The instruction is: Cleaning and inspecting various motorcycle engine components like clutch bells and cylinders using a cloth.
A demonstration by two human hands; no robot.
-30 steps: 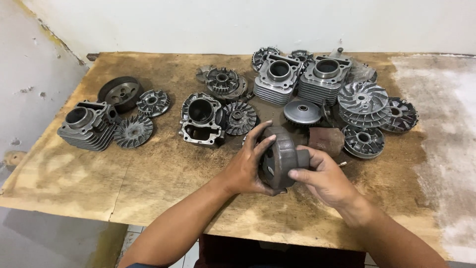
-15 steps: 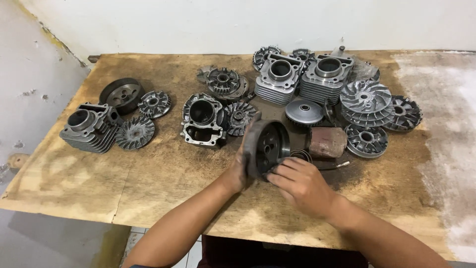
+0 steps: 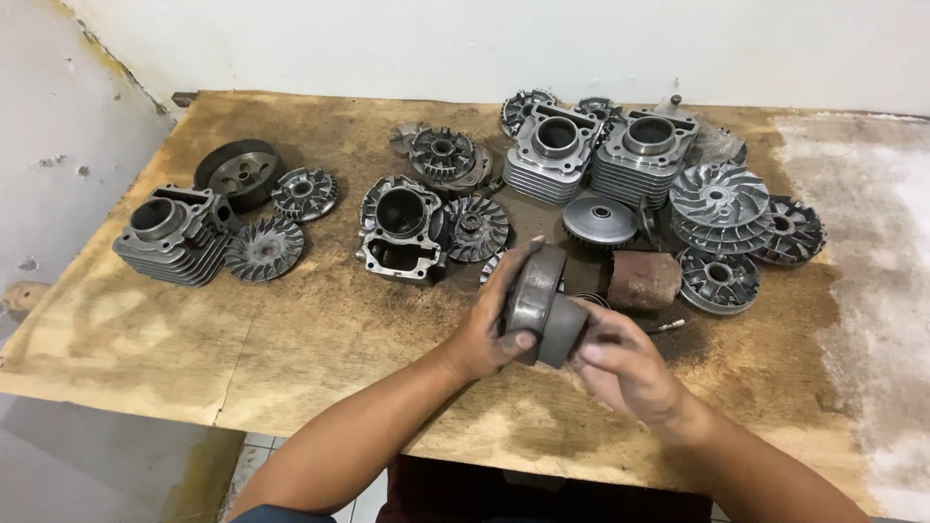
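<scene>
Grey metal drum [image 3: 539, 302], left hand [image 3: 487, 334], right hand [image 3: 620, 368]

Finned cylinder [image 3: 167, 239] at table [image 3: 291, 339] left, two cylinders [image 3: 601, 150] behind, fan discs [image 3: 722, 208] right.

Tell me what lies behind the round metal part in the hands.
Behind the round metal part, a rusty cylinder and a ribbed disc lie on the table. Anything directly behind it is hidden.

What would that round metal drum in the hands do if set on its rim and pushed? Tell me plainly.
The metal drum looks like thick solid metal, so it is probably heavy for its size and stiff. Its round rim suggests it would roll across the wooden table. Its dark, grimy surface may be slippery; both the left hand and right hand grip it.
</scene>
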